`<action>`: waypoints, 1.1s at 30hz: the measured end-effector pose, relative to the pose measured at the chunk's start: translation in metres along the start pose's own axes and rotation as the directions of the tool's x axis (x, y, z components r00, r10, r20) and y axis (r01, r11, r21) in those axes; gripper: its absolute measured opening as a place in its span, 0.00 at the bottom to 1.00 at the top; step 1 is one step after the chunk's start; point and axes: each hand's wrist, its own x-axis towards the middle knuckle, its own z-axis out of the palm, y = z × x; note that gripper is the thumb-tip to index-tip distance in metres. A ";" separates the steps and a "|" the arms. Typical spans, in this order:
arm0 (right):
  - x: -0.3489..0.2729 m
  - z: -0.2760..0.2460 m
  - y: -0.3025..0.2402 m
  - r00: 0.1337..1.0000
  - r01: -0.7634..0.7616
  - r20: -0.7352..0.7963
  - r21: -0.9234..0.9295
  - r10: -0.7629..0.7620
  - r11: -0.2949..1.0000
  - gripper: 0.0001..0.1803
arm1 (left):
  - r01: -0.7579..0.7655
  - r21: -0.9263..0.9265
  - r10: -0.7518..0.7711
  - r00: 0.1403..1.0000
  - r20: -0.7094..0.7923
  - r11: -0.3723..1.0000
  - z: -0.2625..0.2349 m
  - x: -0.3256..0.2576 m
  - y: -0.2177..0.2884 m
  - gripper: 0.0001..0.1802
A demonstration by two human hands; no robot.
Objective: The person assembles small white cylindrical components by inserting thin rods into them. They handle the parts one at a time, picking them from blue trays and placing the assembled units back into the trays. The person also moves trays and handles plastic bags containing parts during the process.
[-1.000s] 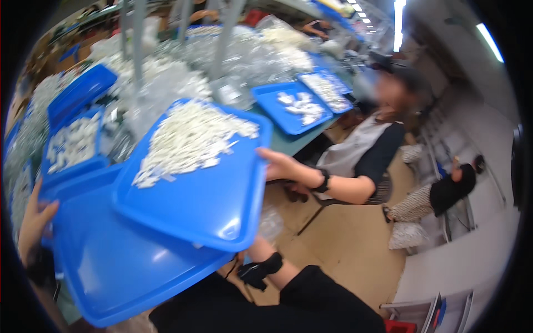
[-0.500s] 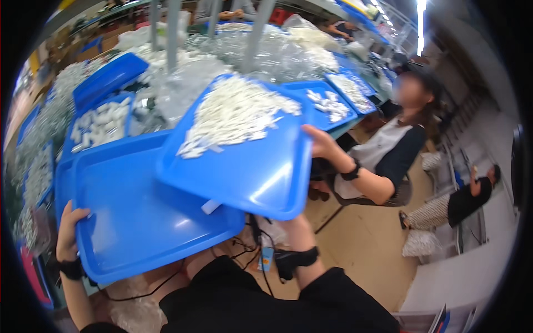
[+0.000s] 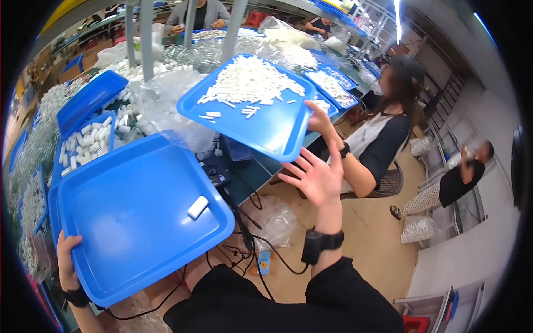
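Note:
My left hand (image 3: 68,261) grips the left rim of a blue tray (image 3: 127,238), with the thumb over the edge. On that tray lies a single white cylindrical piece (image 3: 198,207). My right hand (image 3: 319,180) is open, palm up and fingers spread, just below the near corner of a second blue tray (image 3: 255,130); whether the fingertips touch it I cannot tell. A heap of small white tubular pieces (image 3: 252,80) covers the far part of this second tray. A co-worker's hand (image 3: 318,117) holds its right side.
Left of my tray stands a blue bin (image 3: 86,144) of white cylinders, with another blue bin (image 3: 91,102) tilted behind it. Clear plastic bags (image 3: 172,105) and metal posts (image 3: 146,39) stand farther back. Black cables (image 3: 247,233) hang off the bench. The co-worker sits at right.
The tray of white pieces has moved away from me, off the nearer tray. My right hand, hidden beneath it before, now shows open. The lone white cylinder now shows fully on my tray.

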 end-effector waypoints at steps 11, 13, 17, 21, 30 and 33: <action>0.133 -0.002 -0.007 0.965 0.200 -0.189 0.070 -0.184 0.977 0.20 | -0.293 0.272 0.267 0.955 0.126 0.917 0.018 -0.008 -0.019 0.23; 0.130 0.008 -0.004 0.947 0.246 -0.227 0.052 -0.229 0.968 0.18 | -0.153 0.127 0.154 0.988 0.005 0.980 0.019 -0.012 -0.018 0.25; 0.101 0.010 -0.003 0.958 0.269 -0.100 -0.017 -0.270 0.963 0.21 | 0.123 0.310 -0.069 0.981 -0.179 0.943 -0.019 0.008 -0.014 0.12; 0.054 0.021 0.007 0.966 0.234 -0.093 -0.099 -0.243 0.967 0.21 | -0.019 0.297 0.045 0.996 -0.079 0.955 -0.029 0.016 -0.035 0.17; -0.025 0.054 0.034 0.984 0.178 0.009 0.011 -0.178 0.984 0.17 | 0.017 0.032 -0.017 1.000 -0.001 0.999 -0.007 0.024 -0.054 0.24; -0.038 0.063 0.050 0.991 0.131 -0.019 -0.006 -0.131 0.991 0.16 | 0.035 0.021 -0.033 0.995 -0.089 0.999 -0.021 0.026 -0.062 0.23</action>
